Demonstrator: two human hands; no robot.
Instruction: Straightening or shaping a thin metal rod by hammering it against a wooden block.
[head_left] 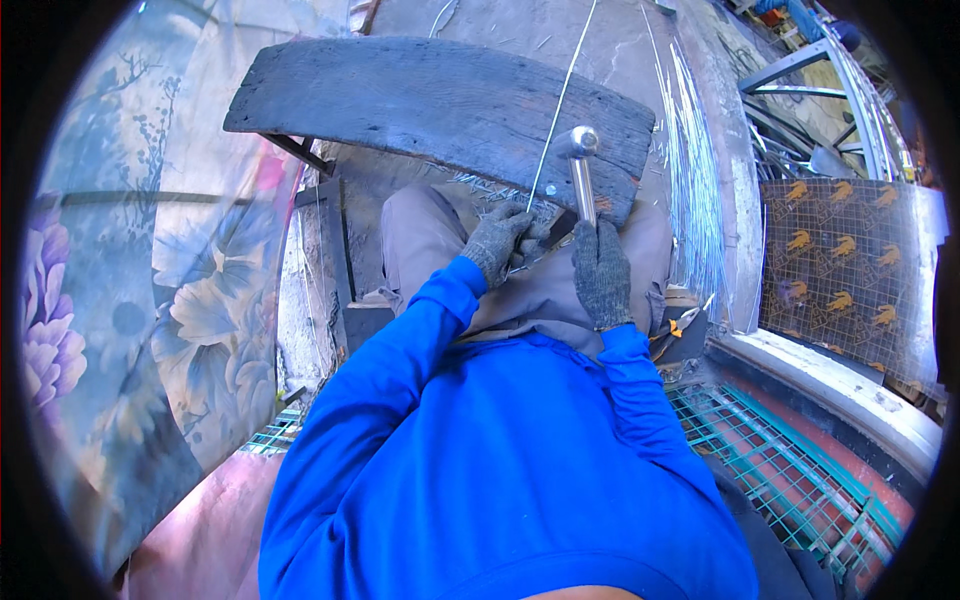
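My left hand point(495, 240), in a dark grey knit glove, is closed around the lower end of a thin metal wire point(565, 100). The wire runs up and away across a dark wooden bench point(400, 100). My right hand point(602, 275), gloved alike, grips a hammer point(583, 185) low on its silver handle. The hammer's metal head stands over the right part of the bench, just right of the wire. Between my hands, at the bench's near edge, is a dark flat piece point(562, 228); I cannot make out its kind.
Beyond the bench's right end lies a long bundle of shiny wires point(690, 170). Short wire cuttings point(490, 186) litter the ground under the bench. A patterned board point(835, 250) and grey metal frame point(865, 110) stand right, green wire mesh point(790, 490) lower right, a floral curtain point(200, 280) left.
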